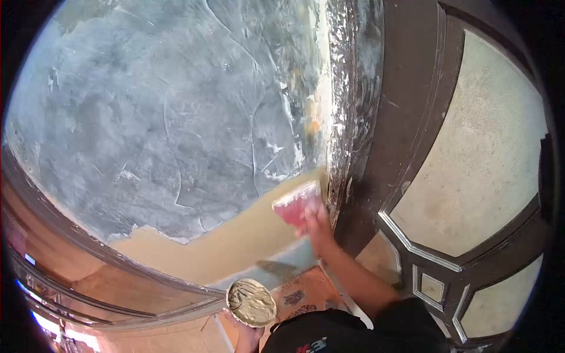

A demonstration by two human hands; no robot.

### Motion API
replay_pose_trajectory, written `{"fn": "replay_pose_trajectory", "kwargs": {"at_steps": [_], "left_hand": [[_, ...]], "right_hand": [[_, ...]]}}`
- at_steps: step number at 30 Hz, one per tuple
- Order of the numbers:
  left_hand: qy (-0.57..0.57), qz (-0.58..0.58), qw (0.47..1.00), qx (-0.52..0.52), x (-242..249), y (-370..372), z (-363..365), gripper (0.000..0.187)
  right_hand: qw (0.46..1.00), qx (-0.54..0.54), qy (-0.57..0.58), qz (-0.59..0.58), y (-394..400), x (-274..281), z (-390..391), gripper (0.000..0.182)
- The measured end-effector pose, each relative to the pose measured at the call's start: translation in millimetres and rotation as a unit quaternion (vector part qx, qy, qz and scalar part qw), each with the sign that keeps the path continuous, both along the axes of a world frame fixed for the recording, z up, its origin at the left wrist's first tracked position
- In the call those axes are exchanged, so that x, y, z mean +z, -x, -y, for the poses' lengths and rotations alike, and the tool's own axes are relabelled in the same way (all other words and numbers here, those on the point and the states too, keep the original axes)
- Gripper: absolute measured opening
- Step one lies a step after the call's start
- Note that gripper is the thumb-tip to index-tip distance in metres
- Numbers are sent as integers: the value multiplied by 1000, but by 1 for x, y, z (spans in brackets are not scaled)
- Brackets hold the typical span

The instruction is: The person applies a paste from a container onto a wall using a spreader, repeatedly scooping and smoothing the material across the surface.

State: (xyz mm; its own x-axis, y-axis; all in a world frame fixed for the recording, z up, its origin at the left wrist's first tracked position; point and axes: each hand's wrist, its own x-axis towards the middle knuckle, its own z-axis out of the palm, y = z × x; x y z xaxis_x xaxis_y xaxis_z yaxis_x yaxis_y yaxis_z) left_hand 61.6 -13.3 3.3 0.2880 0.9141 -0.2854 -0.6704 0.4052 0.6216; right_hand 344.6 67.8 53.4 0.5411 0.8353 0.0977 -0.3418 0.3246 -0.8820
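Note:
My right hand (318,226) is closed around a red putty knife (296,206) whose wide blade edge carries whitish paste. The blade is at the wall (176,106), low and close to the door frame. My left hand (250,331) grips a round tub (252,301) from below and the side, at the bottom of the view. Beige putty with a ridged surface fills the tub. A beige band of putty (220,250) runs along the lower wall, under a grey-blue patchy coat with cracks and ridges.
A dark door frame (339,117) spotted with white paste stands right of the wall. Beyond it is a brown door (412,76) with pale panels. Orange floor tiles (300,291) lie below; a brown curved edge (70,226) borders the wall on the left.

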Motion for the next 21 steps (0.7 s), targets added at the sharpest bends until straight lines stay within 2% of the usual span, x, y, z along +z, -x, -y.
{"fn": "replay_pose_trajectory", "kwargs": {"at_steps": [3,4,5,7,9,11,13,15,17,21], "left_hand": [[22,-6,1000,-9,0,-6,3,85],[14,-4,1000,-8,0,-7,4,85],[5,-2,1000,-7,1,-9,4,85],[-4,-17,1000,1,6,-13,6,85],[18,1,1000,17,0,-14,8,84],[36,6,999,30,-6,-12,14,84],[43,-10,998,42,-3,-14,18,83],[42,-17,998,43,-8,-13,24,83],[51,-7,998,48,-9,-16,28,83],[84,-5,993,78,-12,-23,36,83]], "right_hand": [[999,29,-15,-15,-14,19,-16,28],[1000,21,-16,17,-19,0,-21,27],[1000,23,-15,16,-20,-23,-20,27],[992,-26,82,88,-18,-88,-8,22],[979,41,186,78,-28,-191,1,21],[969,30,243,-16,-26,-242,21,21],[957,42,285,-30,-31,-255,40,23],[944,52,325,-41,-32,-243,51,25],[964,93,240,-59,-32,-219,67,29],[969,127,200,-70,-37,-201,46,32]]}}
